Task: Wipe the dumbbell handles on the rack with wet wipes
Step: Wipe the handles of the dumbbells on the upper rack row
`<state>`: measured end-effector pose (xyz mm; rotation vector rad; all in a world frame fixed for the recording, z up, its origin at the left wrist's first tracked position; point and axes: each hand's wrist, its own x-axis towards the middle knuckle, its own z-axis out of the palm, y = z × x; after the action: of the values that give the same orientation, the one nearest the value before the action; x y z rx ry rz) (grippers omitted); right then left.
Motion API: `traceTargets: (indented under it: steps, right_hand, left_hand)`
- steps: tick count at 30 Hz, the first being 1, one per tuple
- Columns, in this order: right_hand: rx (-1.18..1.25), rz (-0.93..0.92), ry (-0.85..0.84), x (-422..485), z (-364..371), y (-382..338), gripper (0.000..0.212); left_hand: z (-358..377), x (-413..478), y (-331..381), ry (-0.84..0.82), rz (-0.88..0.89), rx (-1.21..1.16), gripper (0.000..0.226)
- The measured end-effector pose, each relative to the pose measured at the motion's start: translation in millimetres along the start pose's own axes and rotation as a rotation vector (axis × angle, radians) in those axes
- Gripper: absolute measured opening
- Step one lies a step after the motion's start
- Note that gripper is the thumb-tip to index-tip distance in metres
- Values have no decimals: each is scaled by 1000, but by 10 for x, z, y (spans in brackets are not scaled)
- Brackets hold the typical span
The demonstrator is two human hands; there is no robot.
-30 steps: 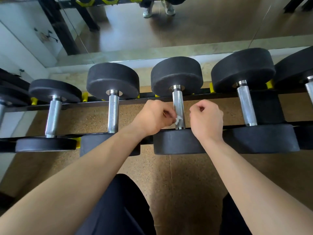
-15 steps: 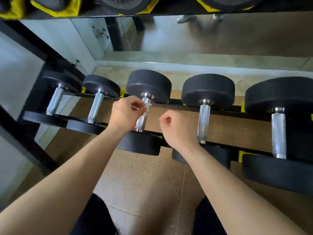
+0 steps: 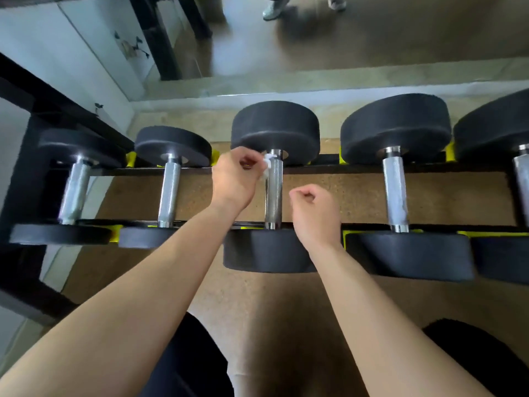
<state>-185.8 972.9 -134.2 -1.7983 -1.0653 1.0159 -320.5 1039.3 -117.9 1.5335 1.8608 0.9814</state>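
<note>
Several black dumbbells with chrome handles lie across a black rack (image 3: 315, 167) with yellow cradles. My left hand (image 3: 233, 179) pinches a small white wet wipe (image 3: 266, 164) against the upper left side of the middle dumbbell's handle (image 3: 273, 196). My right hand (image 3: 315, 213) hovers just right of that handle's lower half, fingers curled, holding nothing and not touching the metal. Other handles stand to the left (image 3: 169, 193) and right (image 3: 395, 193).
A mirror (image 3: 315, 38) on the wall behind the rack reflects the floor and a pair of shoes. The rack's black side frame (image 3: 25, 156) rises at the left. Brown speckled floor (image 3: 272, 305) lies under the rack, with my dark-clothed knees at the bottom.
My left hand moved with the wipe from one dumbbell's handle to the handle of its left neighbour and now sits near that handle's top. My right hand left the first handle and followed alongside.
</note>
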Motion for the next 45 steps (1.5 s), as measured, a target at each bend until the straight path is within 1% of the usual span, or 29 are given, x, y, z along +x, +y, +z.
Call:
traceTargets:
  steps: [3, 6, 10, 13, 15, 19, 21, 23, 27, 29, 35, 37, 41, 43, 45]
  right_hand:
    - [-127, 16, 72, -14, 33, -53, 15]
    - [-160, 25, 114, -60, 36, -124, 13]
    - [-143, 30, 110, -150, 65, -164, 14]
    - [-142, 11, 144, -161, 78, -134, 13]
    - [-153, -9, 150, -154, 78, -107, 13]
    - [-138, -36, 166, -123, 110, -70, 15]
    - [-146, -38, 187, -127, 116, -69, 16]
    - [-150, -43, 183, -149, 102, -85, 17]
    - [-181, -53, 173, -137, 106, -86, 17]
    - [-177, -55, 189, -129, 109, -81, 18]
    - [-155, -53, 223, -174, 103, -103, 22]
    - [-167, -47, 227, -181, 100, -112, 23]
    - [-175, -60, 240, -186, 101, -109, 24]
    - [-181, -59, 236, -186, 107, -120, 25]
    - [-182, -54, 233, -189, 107, -128, 25]
  left_hand:
    - [47, 29, 8, -15, -11, -98, 8]
    - [72, 70, 14, -30, -46, -167, 12]
    - [72, 107, 28, -77, -28, -117, 13]
    - [75, 102, 16, -81, 13, -63, 4]
    - [61, 92, -15, -97, 35, -20, 3]
    - [-18, 5, -161, -218, 53, 8, 11]
    - [-56, -95, -218, -247, 62, 57, 7]
    - [-63, -119, -179, -231, 89, 75, 3]
    - [12, 68, -17, -106, 78, -3, 6]
    - [35, 91, 1, -88, 82, -4, 6]
    - [-91, -157, -281, -261, 139, 44, 8]
    - [-76, -55, -234, -243, 159, 31, 9]
    - [6, 146, -83, -124, 170, -21, 10]
    - [1, 109, -121, -142, 175, -18, 8]
    - [-62, -7, -228, -214, 179, 1, 8]
